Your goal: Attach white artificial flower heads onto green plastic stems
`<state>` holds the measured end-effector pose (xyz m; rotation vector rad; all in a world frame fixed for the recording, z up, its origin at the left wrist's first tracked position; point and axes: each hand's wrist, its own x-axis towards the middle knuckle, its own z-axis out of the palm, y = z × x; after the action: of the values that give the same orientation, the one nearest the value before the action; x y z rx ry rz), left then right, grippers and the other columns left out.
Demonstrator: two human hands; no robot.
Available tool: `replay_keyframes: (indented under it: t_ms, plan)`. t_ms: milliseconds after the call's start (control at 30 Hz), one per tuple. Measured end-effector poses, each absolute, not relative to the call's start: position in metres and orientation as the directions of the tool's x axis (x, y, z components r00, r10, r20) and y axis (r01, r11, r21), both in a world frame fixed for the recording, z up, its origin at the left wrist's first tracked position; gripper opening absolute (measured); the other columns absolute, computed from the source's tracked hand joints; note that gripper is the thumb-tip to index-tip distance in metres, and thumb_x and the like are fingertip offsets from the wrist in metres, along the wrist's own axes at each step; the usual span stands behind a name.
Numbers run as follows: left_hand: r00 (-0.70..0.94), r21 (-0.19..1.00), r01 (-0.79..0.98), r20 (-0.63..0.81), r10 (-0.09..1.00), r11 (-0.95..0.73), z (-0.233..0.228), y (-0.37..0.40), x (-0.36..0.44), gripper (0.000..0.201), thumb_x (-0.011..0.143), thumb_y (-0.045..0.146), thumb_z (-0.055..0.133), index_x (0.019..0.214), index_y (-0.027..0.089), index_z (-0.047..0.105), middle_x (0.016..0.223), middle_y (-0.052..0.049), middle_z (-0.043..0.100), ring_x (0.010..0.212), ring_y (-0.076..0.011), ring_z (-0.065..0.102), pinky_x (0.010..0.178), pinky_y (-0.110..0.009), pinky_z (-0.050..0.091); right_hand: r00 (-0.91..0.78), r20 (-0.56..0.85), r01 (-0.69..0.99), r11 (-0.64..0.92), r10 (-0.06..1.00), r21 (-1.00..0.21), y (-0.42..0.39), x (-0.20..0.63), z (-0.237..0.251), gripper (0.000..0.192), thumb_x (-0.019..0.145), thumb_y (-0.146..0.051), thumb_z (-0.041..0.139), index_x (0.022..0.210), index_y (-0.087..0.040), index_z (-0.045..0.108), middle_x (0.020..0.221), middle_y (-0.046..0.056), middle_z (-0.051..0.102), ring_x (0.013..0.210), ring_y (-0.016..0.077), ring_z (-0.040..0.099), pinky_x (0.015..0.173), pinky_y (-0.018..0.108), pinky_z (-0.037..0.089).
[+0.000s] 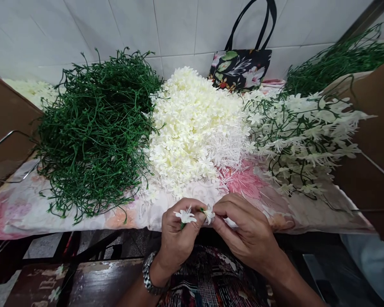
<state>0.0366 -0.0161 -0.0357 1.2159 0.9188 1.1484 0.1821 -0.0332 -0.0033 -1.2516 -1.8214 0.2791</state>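
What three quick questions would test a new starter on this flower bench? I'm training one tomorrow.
1. True or false: the left hand holds a white flower.
2. Which pile lies left of the white blossom pile: A green stems, B finished sprays?
3. Fill in: a floral ___ leans on the tiled wall.

Key: 1 true. 2 A. 3 bag.

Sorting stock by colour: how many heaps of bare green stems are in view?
2. One large heap of green stems lies left on the floral cloth, beside the white flower pile. A second heap sits far right at the wall, partly cut off.
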Motion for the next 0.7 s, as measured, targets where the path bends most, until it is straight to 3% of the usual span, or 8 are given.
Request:
replay_keyframes:
  t_ms: [167, 233, 333, 433, 533, 700]
  plan:
    - [0.214, 0.969, -0.240, -0.006, 0.977, 0.058, -0.033, -0.011, 0.038, 0.014, 0.077, 0.029, 0.068, 0.072, 0.016, 0.070, 0.062, -0.001, 0.059, 0.057, -0.0106, 0.050, 0.052, -0.021, 0.041, -0.144, 0.543, 0.650, 0.493, 0.827, -0.579, -0.032, 0.181, -0.004, 0.016, 0.085, -0.009, 0.050, 0.073, -0.019, 0.055, 0.060, 0.000, 0.054, 0.058, 0.0132, 0.049, 0.054, 0.026, 0.039]
    - [0.203, 0.922, -0.346, -0.110, 0.973, 0.176, -0.030, -0.010, 0.040, 0.017, 0.071, 0.032, 0.073, 0.068, 0.016, 0.069, 0.056, 0.002, 0.053, 0.049, -0.0068, 0.042, 0.045, -0.019, 0.035, -0.115, 0.575, 0.660, 0.495, 0.810, -0.565, -0.032, 0.181, -0.005, 0.009, 0.084, -0.009, 0.052, 0.084, -0.018, 0.056, 0.069, 0.003, 0.057, 0.066, 0.0148, 0.053, 0.059, 0.027, 0.044]
    - [0.209, 0.834, -0.449, -0.249, 0.946, 0.319, -0.027, -0.010, 0.045, 0.023, 0.063, 0.035, 0.079, 0.062, 0.016, 0.066, 0.049, 0.005, 0.047, 0.042, -0.0033, 0.033, 0.041, -0.016, 0.026, -0.094, 0.606, 0.660, 0.505, 0.790, -0.556, -0.033, 0.181, -0.007, 0.023, 0.084, -0.010, 0.053, 0.107, -0.015, 0.053, 0.091, 0.010, 0.061, 0.085, 0.0183, 0.057, 0.070, 0.030, 0.050]
    - [0.232, 0.800, -0.470, -0.296, 0.926, 0.373, -0.028, -0.013, 0.048, 0.025, 0.061, 0.035, 0.081, 0.062, 0.016, 0.064, 0.049, 0.005, 0.049, 0.044, -0.0044, 0.036, 0.042, -0.017, 0.027, -0.134, 0.590, 0.599, 0.540, 0.796, -0.591, -0.033, 0.180, -0.010, 0.021, 0.084, -0.007, 0.053, 0.102, -0.017, 0.055, 0.083, 0.006, 0.061, 0.077, 0.0158, 0.058, 0.065, 0.027, 0.050]
    - [0.222, 0.858, -0.414, -0.230, 0.948, 0.305, -0.031, -0.015, 0.046, 0.023, 0.068, 0.037, 0.075, 0.067, 0.016, 0.066, 0.057, 0.002, 0.056, 0.052, -0.0079, 0.044, 0.049, -0.020, 0.036, -0.111, 0.580, 0.572, 0.529, 0.807, -0.627, -0.036, 0.180, -0.010, 0.015, 0.084, -0.005, 0.053, 0.091, -0.018, 0.056, 0.069, 0.002, 0.058, 0.064, 0.0129, 0.054, 0.056, 0.024, 0.046]
    - [0.209, 0.973, -0.221, -0.018, 0.978, 0.065, -0.031, -0.013, 0.040, 0.017, 0.078, 0.031, 0.066, 0.070, 0.016, 0.069, 0.059, 0.001, 0.056, 0.056, -0.0101, 0.047, 0.053, -0.021, 0.039, -0.059, 0.500, 0.534, 0.451, 0.864, -0.716, -0.039, 0.185, -0.003, 0.012, 0.086, -0.009, 0.051, 0.080, -0.019, 0.054, 0.066, -0.001, 0.054, 0.060, 0.0105, 0.052, 0.053, 0.022, 0.042]
